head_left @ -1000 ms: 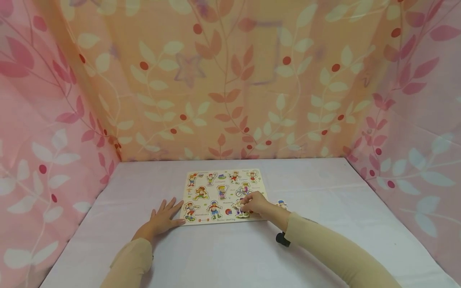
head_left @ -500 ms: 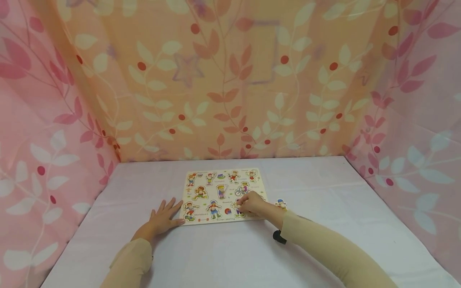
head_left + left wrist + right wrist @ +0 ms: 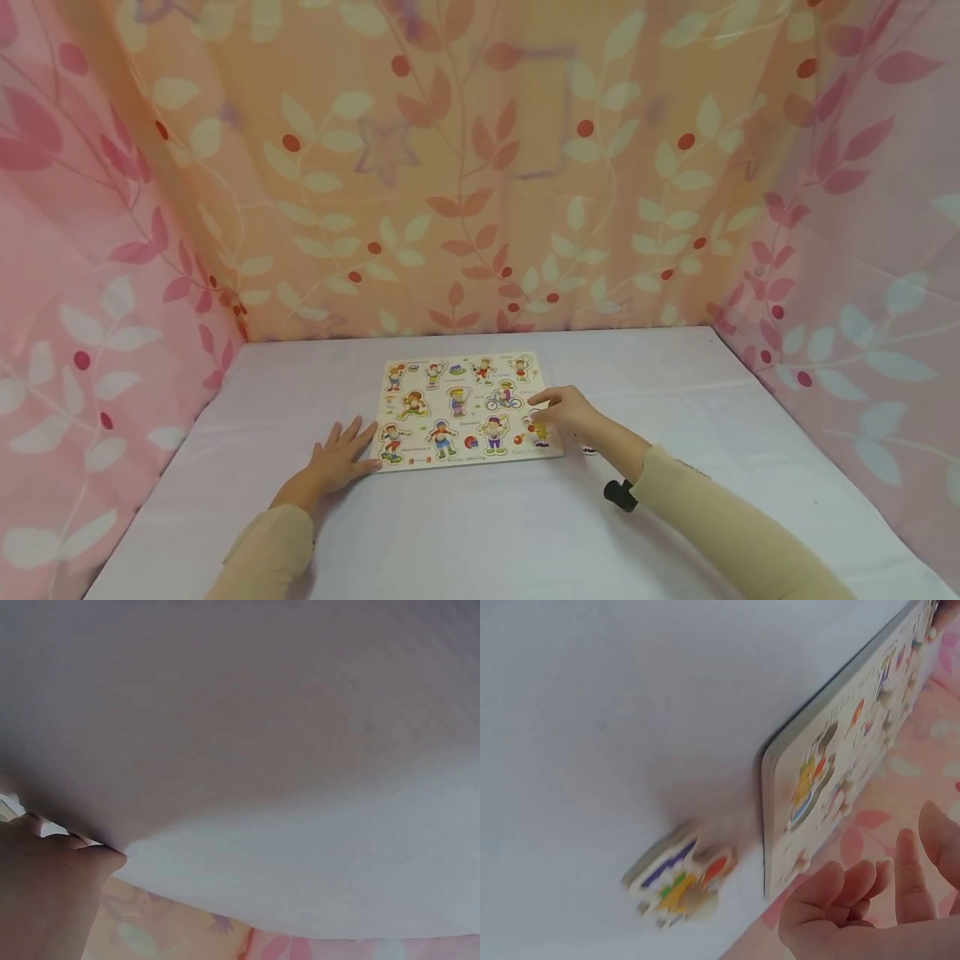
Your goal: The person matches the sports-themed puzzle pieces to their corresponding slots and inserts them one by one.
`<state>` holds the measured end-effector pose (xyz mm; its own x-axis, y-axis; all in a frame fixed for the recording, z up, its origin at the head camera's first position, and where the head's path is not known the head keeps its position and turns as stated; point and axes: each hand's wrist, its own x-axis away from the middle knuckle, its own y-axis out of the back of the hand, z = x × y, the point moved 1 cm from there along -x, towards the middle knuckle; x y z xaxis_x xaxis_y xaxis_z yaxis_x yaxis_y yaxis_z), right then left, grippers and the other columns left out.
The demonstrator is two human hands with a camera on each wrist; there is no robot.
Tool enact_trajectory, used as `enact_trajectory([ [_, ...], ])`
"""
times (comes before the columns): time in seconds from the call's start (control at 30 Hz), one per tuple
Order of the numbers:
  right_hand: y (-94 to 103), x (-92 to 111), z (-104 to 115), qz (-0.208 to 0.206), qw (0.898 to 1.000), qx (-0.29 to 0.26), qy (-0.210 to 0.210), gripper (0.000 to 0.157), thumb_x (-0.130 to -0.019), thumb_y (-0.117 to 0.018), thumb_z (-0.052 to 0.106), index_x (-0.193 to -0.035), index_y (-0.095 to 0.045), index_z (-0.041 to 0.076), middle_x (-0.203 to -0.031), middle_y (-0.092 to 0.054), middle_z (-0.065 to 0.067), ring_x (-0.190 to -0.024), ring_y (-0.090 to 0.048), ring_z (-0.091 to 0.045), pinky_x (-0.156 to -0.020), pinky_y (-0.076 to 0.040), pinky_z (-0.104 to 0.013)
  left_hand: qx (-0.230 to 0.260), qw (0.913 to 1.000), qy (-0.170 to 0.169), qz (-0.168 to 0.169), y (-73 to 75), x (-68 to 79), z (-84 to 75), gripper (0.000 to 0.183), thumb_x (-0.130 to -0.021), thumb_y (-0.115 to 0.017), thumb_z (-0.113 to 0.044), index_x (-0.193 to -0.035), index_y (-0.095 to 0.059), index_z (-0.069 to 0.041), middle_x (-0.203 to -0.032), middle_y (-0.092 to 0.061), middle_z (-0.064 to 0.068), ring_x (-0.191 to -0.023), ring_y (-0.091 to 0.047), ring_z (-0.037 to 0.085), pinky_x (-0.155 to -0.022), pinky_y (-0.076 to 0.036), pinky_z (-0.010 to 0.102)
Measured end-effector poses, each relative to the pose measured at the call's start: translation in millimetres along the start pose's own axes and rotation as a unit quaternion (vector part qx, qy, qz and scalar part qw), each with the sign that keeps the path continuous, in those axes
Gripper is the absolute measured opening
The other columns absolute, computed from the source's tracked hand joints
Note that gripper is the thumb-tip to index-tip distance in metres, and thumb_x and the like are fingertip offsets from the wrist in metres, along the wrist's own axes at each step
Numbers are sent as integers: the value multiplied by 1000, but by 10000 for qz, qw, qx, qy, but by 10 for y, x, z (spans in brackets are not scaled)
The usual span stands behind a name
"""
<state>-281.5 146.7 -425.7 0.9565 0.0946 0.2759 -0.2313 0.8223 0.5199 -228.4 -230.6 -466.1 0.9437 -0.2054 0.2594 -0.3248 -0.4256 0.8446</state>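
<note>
A cream wooden puzzle board [image 3: 437,396] with several peg figures lies on the table. My left hand [image 3: 335,458] rests beside its left edge, fingers spread and thumb at the front corner; part of this hand [image 3: 52,889] shows in the left wrist view. My right hand [image 3: 573,417] hovers over the board's right edge, fingers loosely bent and holding nothing. The baseball figure [image 3: 494,435] sits in the front row. In the right wrist view, a loose puzzle piece [image 3: 679,881], a figure with a peg, lies beside the board; my forearm mostly hides it in the head view.
White cloth covers the table [image 3: 465,533]. Floral curtains [image 3: 480,167] enclose the back and both sides. A black wrist strap piece [image 3: 619,495] hangs under the right sleeve. The front right recess [image 3: 810,787] of the board shows a printed figure.
My right hand has let go of the baseball figure, which now sits in the board, and moved right to the board's edge. The left hand stays in place; the view shifts slightly.
</note>
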Motion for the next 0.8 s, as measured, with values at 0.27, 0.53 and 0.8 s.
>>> enact_trajectory([
  [0.27,358,94,-115,-63,9999,-81,-40,31,-89,-68,6,-119,-65,0,-97,-54,-12,-87,-50,-24,-73,-47,-38,28,9999,112,-7,-12,11,-53,78,-93,-61,-43,-151,-28,-3,-156,-11,29,-140,3,54,-106,0,72],
  [0.53,577,65,-326,142,9993,83,-336,37,-88,-71,12,-123,-64,4,-109,-55,-14,-95,-48,-27,-75,-44,-40,-62,9998,183,-5,-4,27,-68,77,-93,-60,-42,-151,-28,-2,-156,-11,29,-139,2,55,-106,-2,73],
  [0.8,721,-90,-668,876,9948,432,-279,39,-82,-78,15,-120,-68,8,-103,-52,-10,-86,-45,-23,-64,-36,-30,-86,9998,156,-21,3,45,-72,77,-94,-60,-43,-151,-29,-2,-155,-12,30,-139,1,56,-105,-3,74],
])
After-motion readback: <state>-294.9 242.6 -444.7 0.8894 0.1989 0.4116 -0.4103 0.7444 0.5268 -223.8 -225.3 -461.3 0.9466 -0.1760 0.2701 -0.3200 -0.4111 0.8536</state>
